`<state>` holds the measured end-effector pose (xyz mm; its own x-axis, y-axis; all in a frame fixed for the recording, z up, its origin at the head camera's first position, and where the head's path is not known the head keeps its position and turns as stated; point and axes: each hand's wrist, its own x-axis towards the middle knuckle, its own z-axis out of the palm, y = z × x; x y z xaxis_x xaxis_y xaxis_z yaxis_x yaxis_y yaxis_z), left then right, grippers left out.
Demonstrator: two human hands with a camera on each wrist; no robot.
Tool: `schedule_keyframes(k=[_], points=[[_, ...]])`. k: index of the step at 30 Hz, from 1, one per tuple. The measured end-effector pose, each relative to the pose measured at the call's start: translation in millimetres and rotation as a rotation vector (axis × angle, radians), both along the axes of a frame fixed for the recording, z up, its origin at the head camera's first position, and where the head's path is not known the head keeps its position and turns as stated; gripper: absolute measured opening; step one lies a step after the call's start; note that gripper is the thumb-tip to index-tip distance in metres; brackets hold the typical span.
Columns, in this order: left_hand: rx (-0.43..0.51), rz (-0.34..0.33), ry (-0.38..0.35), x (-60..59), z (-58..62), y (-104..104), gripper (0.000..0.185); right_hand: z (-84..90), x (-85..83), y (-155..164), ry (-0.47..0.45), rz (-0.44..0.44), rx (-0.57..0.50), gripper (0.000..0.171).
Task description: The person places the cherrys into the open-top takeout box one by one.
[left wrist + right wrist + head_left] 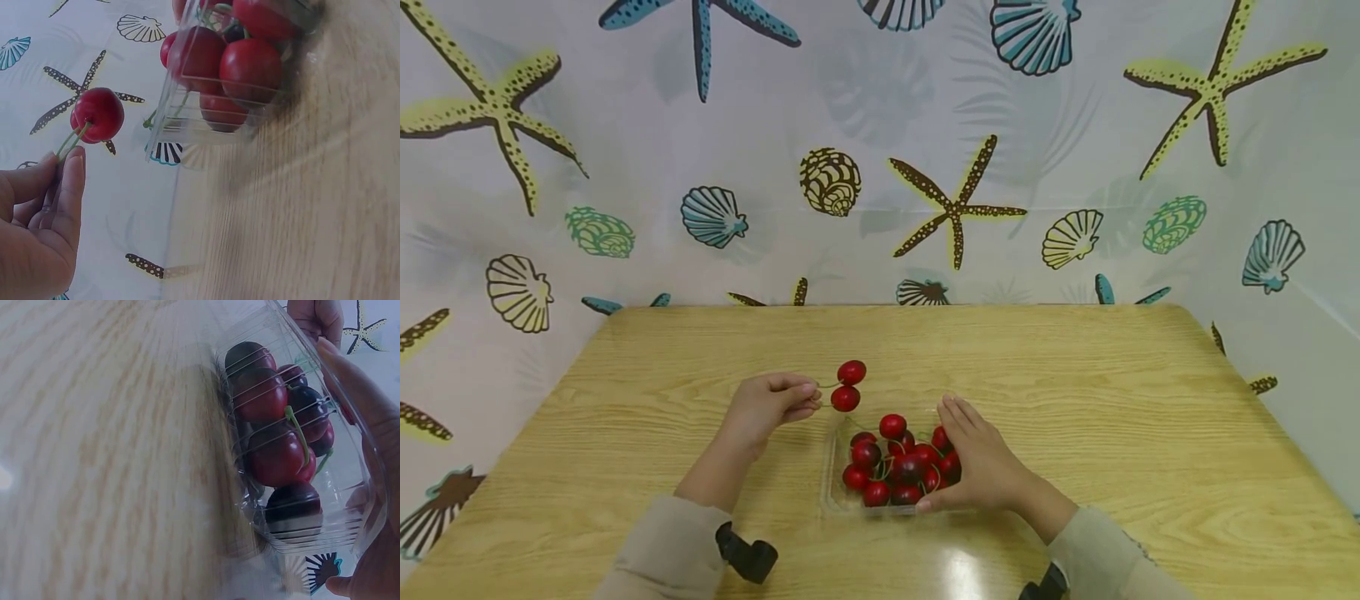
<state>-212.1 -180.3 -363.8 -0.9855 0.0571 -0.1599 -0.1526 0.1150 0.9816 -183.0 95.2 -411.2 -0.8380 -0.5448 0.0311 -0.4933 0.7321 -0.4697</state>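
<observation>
A wooden table (1075,400) fills the lower half of the head view, with a curtain (880,125) printed with shells and starfish hung behind it across the upper half.

At lower centre of the head view a clear plastic tray (835,492) is set flat on the table, filled with red cherries (898,467); green stems are seen among them in the right wrist view. The tray is light and thin-walled, so it is judged to be steadied against sliding.

The right hand (981,467) is laid along the tray's right side, fingers straight and together, thumb at the near corner. The wall is pressed rather than gripped.

The left hand (771,404) is held left of centre, just above and left of the tray, clear of it. Thumb and forefinger are pinched on thin green stems; the other fingers are curled.

A pair of cherries (848,385) is held out at the stem ends, above the table and just beyond the tray's far left corner. The fruit is untouched by the fingers; the stems appear joined. Only one of the pair is shown in the left wrist view.
</observation>
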Motion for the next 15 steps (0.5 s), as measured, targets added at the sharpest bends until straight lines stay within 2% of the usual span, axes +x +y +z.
schedule_keyframes(k=[15], points=[[-0.100, -0.187, 0.026, 7.9, -1.3, 8.2, 0.022, -1.6, 0.2, -0.6, 0.003, -0.012, 0.019, 0.121]])
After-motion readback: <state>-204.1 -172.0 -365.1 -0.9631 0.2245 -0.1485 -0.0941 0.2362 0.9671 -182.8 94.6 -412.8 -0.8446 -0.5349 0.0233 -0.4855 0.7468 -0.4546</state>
